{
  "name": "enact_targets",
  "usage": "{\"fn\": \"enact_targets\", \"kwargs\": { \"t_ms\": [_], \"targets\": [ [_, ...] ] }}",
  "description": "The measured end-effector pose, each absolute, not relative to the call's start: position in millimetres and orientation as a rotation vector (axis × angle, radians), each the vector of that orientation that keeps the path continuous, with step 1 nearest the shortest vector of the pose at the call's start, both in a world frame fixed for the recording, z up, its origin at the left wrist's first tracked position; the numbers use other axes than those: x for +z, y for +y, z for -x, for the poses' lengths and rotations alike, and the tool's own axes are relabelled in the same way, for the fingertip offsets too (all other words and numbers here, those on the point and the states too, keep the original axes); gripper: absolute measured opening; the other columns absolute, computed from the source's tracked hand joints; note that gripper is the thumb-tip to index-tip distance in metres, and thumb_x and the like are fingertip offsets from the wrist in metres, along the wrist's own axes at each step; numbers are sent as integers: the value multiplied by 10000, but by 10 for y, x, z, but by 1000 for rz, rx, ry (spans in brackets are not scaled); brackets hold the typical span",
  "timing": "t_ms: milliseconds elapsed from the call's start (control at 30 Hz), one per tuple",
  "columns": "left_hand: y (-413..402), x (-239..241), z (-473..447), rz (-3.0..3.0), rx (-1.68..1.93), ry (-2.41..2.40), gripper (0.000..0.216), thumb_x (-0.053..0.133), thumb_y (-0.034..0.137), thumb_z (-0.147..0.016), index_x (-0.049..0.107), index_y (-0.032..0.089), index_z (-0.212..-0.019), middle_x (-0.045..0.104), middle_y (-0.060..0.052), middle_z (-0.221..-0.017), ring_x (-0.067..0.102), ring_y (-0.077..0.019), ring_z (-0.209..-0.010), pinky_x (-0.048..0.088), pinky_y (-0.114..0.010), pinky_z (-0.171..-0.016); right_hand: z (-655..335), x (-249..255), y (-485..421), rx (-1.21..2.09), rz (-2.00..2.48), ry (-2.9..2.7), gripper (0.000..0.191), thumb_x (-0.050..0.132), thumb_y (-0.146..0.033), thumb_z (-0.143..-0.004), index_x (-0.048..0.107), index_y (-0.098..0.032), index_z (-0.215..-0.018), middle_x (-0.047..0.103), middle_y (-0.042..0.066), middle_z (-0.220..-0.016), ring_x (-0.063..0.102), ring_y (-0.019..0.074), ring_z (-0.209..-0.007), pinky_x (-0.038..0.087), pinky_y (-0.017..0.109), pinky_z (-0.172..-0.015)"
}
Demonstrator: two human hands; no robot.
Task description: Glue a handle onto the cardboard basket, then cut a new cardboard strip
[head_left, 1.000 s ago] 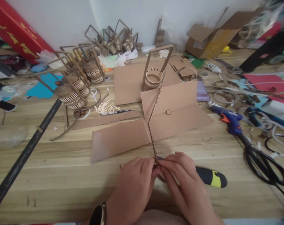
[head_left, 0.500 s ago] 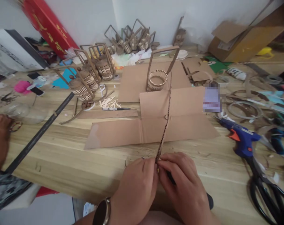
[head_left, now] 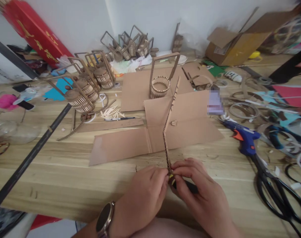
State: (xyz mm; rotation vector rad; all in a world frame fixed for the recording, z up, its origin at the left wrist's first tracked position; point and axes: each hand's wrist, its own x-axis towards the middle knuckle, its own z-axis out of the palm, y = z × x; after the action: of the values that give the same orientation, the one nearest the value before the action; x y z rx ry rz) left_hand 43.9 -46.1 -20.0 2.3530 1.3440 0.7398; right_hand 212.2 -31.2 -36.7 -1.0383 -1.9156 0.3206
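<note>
A narrow corrugated cardboard strip [head_left: 166,148] runs away from my fingers, bent partway along, with its far part over the cardboard sheet. My left hand [head_left: 145,195], with a watch on the wrist, is closed on the strip's near end. Fingertips almost touching it, my right hand [head_left: 202,191] is closed around a black-handled tool [head_left: 190,187] with a yellow part near the strip. The tool's working end is hidden between the fingers. Beyond the strip stands a small round cardboard bucket [head_left: 160,90] with a tall square handle and a pale-striped rim.
Flat cardboard [head_left: 120,147] lies ahead. On the right are a blue glue gun [head_left: 244,134] and black scissors [head_left: 272,188]. Several lidded striped buckets [head_left: 79,99], pale sticks [head_left: 112,113] and a pen [head_left: 120,118] sit left. A long dark bar [head_left: 33,152] crosses the left side.
The strip's far part has swung and now shows a clear bend. My hands stay together at its near end. The other person's hand at the left has mostly left view as the camera shifted.
</note>
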Motion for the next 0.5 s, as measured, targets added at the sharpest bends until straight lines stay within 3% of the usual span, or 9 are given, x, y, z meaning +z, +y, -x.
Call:
{"fn": "enact_targets", "kwargs": {
  "t_ms": [100,267,500],
  "targets": [
    [-480,-171,-351,-2297,730,1342,281,320,171,-1039,586,174,-949,700,-48,-819,666,-197,-742,505,-297,-659,-2056,-389,-379,312,1046,-1901,98,591,-148,-894,631,-232,-924,698,27,-903,681,154,-844,535,279,-728],
    [-483,-163,-234,-2245,717,1282,270,325,228,-1052,589,175,-1028,724,-67,-931,684,-209,-835,529,-316,-726,-1978,-410,-416,249,935,-1937,160,632,-74,-869,628,-204,-963,698,41,-929,657,171,-942,510,329,-858],
    [-375,-205,-194,-2332,758,1231,309,304,226,-1057,591,168,-960,708,-58,-838,667,-206,-759,512,-313,-672,-1960,-335,-293,211,912,-1958,204,608,-17,-851,584,-195,-948,736,30,-900,690,164,-897,466,358,-878]
  ]
}}
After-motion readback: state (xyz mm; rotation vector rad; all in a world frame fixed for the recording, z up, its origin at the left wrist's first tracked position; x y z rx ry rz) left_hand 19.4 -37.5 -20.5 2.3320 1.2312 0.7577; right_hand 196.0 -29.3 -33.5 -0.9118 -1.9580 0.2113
